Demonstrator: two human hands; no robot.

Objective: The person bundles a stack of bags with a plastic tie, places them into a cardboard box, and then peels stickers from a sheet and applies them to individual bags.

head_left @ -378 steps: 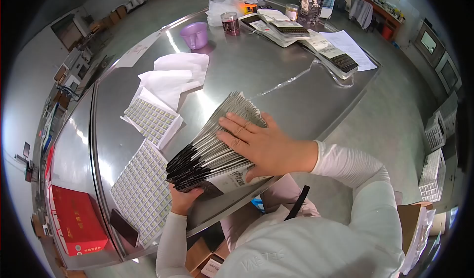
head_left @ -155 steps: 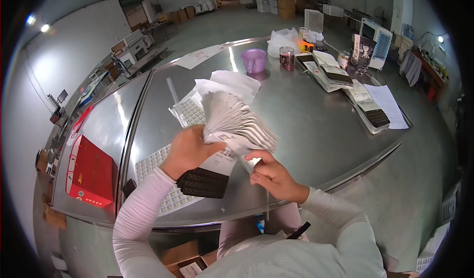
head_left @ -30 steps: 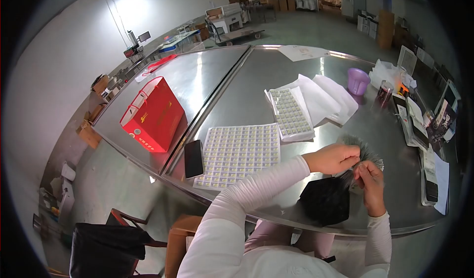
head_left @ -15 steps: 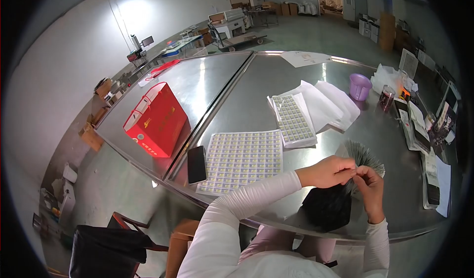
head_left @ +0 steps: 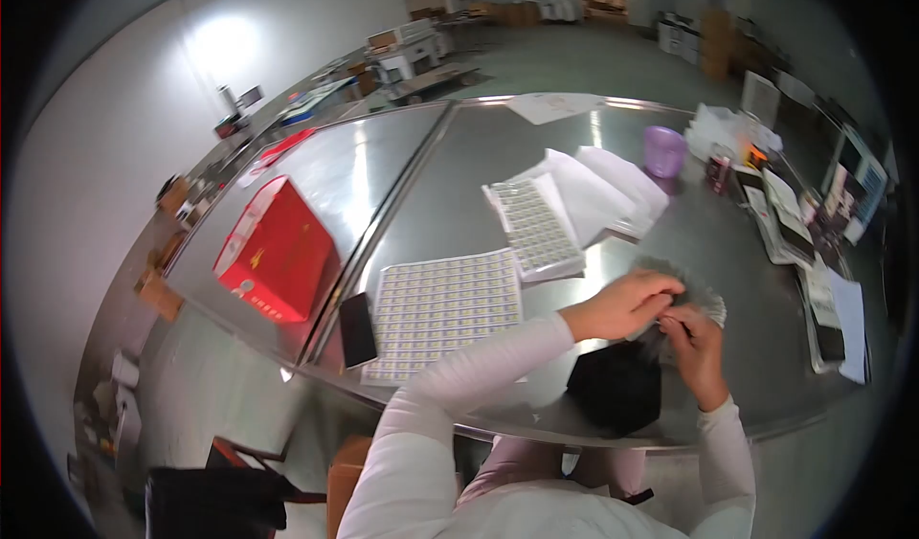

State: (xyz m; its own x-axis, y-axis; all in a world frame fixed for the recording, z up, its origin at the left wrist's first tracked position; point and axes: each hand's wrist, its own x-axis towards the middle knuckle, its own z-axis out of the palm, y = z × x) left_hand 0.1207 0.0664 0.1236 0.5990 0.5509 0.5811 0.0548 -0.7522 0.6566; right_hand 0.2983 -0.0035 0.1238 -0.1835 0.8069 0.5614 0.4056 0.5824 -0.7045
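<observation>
My left hand (head_left: 627, 304) and my right hand (head_left: 697, 352) meet over the right part of the metal table. Both have their fingers pinched close together; what they hold is too small and blurred to name. Under and behind them lies a fanned bunch of thin, greyish translucent pieces (head_left: 709, 300), partly covered by the hands. A black, soft-looking object (head_left: 616, 389) rests just below my hands, near the table's front edge. To the left a large sheet of printed labels (head_left: 448, 307) lies flat, and my left forearm passes over its lower right corner.
A black phone (head_left: 359, 330) touches the label sheet. Behind are a stack of smaller label sheets (head_left: 538, 228), white papers (head_left: 605, 192) and a purple cup (head_left: 663, 152). A red paper bag (head_left: 278, 250) stands left. Notebooks (head_left: 821, 314) line the right edge. A chair (head_left: 215, 501) stands lower left.
The camera view has shifted, so the table's things appear further left. My hands stay pinched close together over the fanned bunch, with slightly changed finger positions.
</observation>
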